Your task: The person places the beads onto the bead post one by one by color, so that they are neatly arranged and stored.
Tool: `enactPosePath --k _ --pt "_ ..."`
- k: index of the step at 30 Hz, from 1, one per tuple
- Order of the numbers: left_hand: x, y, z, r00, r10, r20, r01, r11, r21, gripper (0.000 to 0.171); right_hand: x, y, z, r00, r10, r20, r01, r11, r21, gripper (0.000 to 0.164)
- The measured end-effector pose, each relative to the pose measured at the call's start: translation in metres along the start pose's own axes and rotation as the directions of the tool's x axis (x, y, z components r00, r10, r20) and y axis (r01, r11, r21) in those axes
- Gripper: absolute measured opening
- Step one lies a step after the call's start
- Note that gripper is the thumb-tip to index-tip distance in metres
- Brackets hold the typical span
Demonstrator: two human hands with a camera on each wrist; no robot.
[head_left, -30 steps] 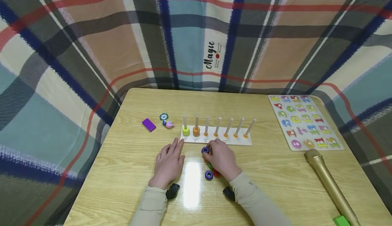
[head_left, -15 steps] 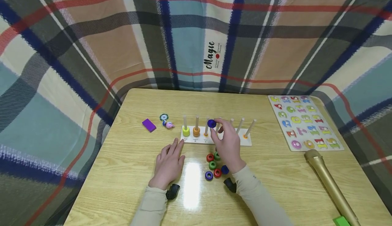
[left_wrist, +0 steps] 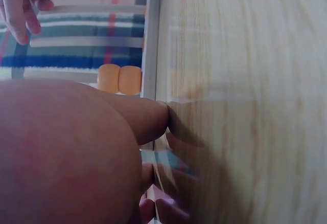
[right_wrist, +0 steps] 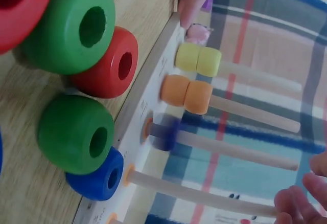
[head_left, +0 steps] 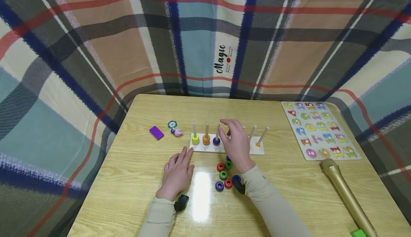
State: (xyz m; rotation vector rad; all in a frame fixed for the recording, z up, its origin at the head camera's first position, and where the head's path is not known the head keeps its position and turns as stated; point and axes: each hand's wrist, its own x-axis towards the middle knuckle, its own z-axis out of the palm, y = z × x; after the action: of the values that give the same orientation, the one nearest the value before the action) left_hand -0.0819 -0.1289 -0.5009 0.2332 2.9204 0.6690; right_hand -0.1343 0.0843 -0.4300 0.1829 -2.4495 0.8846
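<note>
A white peg board (head_left: pixel 205 148) bears a row of wooden pegs. Yellow beads (right_wrist: pixel 198 59) sit on the first peg and orange beads (right_wrist: pixel 186 94) on the second. A dark blue bead (head_left: pixel 216 142) is low around the third peg; the right wrist view blurs it. My right hand (head_left: pixel 238 146) hovers over the middle of the board, thumb and fingers apart, nothing between them. It hides some of the pegs behind it. My left hand (head_left: pixel 177 174) lies palm down on the table, fingertips at the board's front left corner.
Loose red (head_left: pixel 228 183), green (head_left: pixel 223 175) and blue beads (head_left: pixel 219 186) lie in front of the board. Left of it are a purple block (head_left: pixel 156 133), a round chip (head_left: pixel 172 124) and a pink figure (head_left: pixel 178 133). A picture board (head_left: pixel 321 130) and gold microphone (head_left: pixel 350 197) lie right.
My right hand picked up a blue bead from the table, carried it up to the third peg and let it go there. The left hand has stayed in place.
</note>
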Motion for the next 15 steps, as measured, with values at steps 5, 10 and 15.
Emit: enactPosePath --k 5,10,15 --pt "0.000 0.000 0.000 1.000 0.003 -0.004 -0.003 1.000 0.011 0.059 -0.005 0.002 -0.007 1.000 -0.006 0.010 0.006 1.000 0.021 0.021" --pt "0.000 0.000 0.002 1.000 -0.005 0.004 0.005 1.000 0.006 0.059 -0.023 0.006 -0.022 0.924 -0.133 0.357 0.137 0.990 0.016 0.019" --pt "0.001 -0.001 0.001 1.000 -0.004 0.009 0.004 1.000 0.004 0.060 -0.054 0.015 -0.032 0.631 -0.306 0.713 0.372 0.926 0.068 0.042"
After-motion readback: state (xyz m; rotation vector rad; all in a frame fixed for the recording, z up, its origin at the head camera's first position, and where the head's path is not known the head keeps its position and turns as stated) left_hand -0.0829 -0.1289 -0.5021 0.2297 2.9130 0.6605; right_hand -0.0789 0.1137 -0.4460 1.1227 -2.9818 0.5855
